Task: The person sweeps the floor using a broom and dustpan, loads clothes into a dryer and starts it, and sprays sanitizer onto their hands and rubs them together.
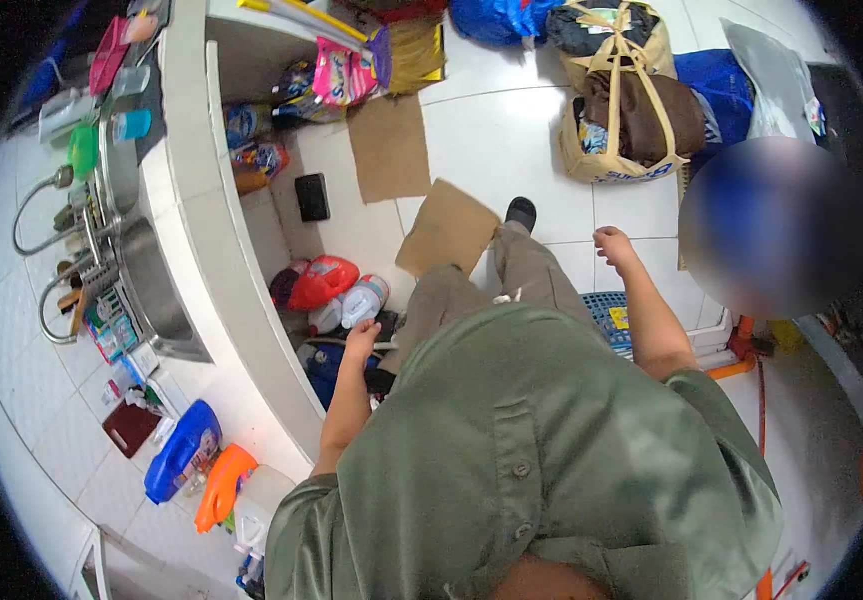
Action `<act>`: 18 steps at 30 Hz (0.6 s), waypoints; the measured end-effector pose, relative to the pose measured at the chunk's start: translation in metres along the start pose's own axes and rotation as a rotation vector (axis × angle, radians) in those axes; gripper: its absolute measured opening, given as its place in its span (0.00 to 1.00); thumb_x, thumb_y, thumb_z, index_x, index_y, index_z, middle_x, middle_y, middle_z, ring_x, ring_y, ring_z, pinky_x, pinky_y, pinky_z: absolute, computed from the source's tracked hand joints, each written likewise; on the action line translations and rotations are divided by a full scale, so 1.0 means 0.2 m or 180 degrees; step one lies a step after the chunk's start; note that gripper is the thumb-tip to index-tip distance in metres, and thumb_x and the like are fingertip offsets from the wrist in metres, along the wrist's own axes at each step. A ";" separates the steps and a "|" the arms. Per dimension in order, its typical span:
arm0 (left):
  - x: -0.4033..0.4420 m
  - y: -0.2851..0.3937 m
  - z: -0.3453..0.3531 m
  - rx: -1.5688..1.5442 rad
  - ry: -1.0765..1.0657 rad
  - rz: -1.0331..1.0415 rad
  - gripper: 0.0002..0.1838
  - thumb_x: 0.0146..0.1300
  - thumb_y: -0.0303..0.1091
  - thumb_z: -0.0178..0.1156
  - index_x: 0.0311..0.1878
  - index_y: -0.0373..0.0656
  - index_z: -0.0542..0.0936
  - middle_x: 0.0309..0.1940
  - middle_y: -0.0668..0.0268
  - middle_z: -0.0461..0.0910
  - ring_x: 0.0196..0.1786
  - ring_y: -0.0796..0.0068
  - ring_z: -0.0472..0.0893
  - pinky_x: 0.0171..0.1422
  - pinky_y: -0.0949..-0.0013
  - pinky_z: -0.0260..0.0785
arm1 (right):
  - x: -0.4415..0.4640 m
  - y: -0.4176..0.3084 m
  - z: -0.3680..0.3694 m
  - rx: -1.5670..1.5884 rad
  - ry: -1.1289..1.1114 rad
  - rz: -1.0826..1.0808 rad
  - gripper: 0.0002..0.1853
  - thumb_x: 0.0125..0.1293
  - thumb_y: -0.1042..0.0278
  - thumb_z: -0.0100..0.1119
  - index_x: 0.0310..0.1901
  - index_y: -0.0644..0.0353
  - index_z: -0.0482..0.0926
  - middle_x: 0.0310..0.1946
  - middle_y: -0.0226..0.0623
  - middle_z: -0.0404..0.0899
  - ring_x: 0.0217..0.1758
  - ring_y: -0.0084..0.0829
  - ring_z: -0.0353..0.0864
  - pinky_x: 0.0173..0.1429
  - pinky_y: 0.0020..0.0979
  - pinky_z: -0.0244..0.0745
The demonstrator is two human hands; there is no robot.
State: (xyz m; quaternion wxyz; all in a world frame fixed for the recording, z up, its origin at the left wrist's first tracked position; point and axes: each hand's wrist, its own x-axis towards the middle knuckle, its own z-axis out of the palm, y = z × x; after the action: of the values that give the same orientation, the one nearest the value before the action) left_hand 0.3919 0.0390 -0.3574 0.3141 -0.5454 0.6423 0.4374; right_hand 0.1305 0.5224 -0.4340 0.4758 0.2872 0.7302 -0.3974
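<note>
My left hand point(361, 340) hangs at my side with fingers loosely bent and nothing visible in it. Just past it, on the floor under the counter, are a white bottle point(363, 300) and a red plastic bag point(323, 284). My right hand point(612, 248) is held out from my body, fingers slightly curled and apart, above the white tiled floor. Nothing shows in it. Below my right forearm lies a blue-green plastic basket point(603, 303), partly hidden by my shirt. One dark slipper point(521, 212) shows at the end of my leg.
Flattened cardboard pieces point(449, 228) lie on the floor ahead. A full tan bag point(619, 165) stands ahead on the right, beside a blurred round area. A counter point(213, 235) with a steel sink point(156, 285) runs along the left. A broom point(411, 55) leans ahead.
</note>
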 end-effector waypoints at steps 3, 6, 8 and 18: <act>-0.09 0.12 0.00 0.0163 -0.0113 0.0012 0.22 0.53 0.38 0.57 0.48 0.33 0.71 0.37 0.66 0.75 0.39 0.78 0.72 0.45 0.75 0.63 | 0.12 0.02 -0.02 0.0118 0.0262 -0.0361 0.16 0.53 0.58 0.52 0.42 0.55 0.72 0.27 0.29 0.73 0.25 0.22 0.70 0.21 0.22 0.61; -0.10 0.17 -0.04 0.0324 -0.0148 -0.0057 0.20 0.53 0.39 0.57 0.46 0.34 0.73 0.34 0.67 0.75 0.35 0.78 0.72 0.43 0.75 0.64 | 0.13 0.03 -0.03 0.0256 0.0435 -0.0465 0.14 0.53 0.60 0.52 0.40 0.56 0.73 0.25 0.29 0.73 0.23 0.22 0.70 0.20 0.22 0.60; 0.06 0.08 -0.09 0.0417 0.0075 0.0525 0.20 0.54 0.40 0.56 0.47 0.37 0.73 0.32 0.68 0.75 0.31 0.80 0.70 0.36 0.75 0.64 | 0.20 0.11 -0.02 0.0177 0.0485 -0.0550 0.14 0.52 0.60 0.53 0.39 0.57 0.74 0.23 0.30 0.73 0.23 0.22 0.71 0.19 0.24 0.62; 0.18 0.45 -0.07 0.0047 -0.0577 0.0619 0.15 0.54 0.36 0.57 0.44 0.41 0.72 0.29 0.73 0.73 0.29 0.83 0.69 0.28 0.78 0.62 | 0.16 0.32 -0.07 0.0102 0.1010 -0.0421 0.11 0.49 0.64 0.55 0.33 0.62 0.77 0.21 0.35 0.75 0.20 0.26 0.72 0.25 0.29 0.69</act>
State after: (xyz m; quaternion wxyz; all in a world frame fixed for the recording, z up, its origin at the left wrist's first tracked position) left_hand 0.2982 0.0131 -0.3629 0.3311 -0.4365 0.6643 0.5086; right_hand 0.1626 0.5699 -0.4803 0.3228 0.3052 0.8070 -0.3891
